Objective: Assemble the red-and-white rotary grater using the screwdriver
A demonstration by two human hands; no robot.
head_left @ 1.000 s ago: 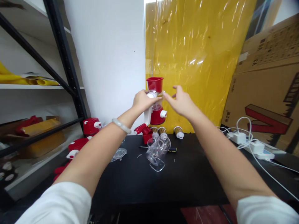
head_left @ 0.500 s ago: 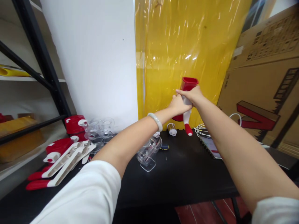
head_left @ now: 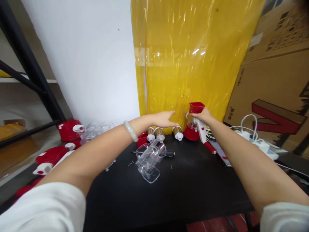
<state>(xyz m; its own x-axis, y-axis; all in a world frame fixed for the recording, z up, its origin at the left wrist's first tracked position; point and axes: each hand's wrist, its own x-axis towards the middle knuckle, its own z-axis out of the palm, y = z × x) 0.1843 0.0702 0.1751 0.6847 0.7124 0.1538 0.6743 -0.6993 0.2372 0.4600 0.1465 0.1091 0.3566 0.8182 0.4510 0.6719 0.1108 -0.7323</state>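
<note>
At the back right of the table stands a red rotary grater [head_left: 191, 132] with a white crank handle [head_left: 202, 130] ending in a red grip. My right hand [head_left: 204, 115] is closed round its upper part, just below the red hopper mouth. My left hand [head_left: 164, 119] is in the air to the left of it, fingers apart, with nothing in it. Below and near this hand lie grater drums with white ends: one drum [head_left: 178, 133] close to the grater, and two more, including a drum [head_left: 159, 133] further left. A clear plastic housing [head_left: 152, 158] lies in front of them.
A screwdriver [head_left: 170, 153] lies behind the clear housing, with small screws [head_left: 130, 164] to its left. Red grater parts [head_left: 70, 129] and clear cups crowd the left side. A tablet [head_left: 220, 153], white cables and a large cardboard box [head_left: 270, 80] are at the right.
The grater has come down onto the table, its crank now pointing more to the right. My left hand has let go of it and moved left, opening. The view has shifted slightly.
</note>
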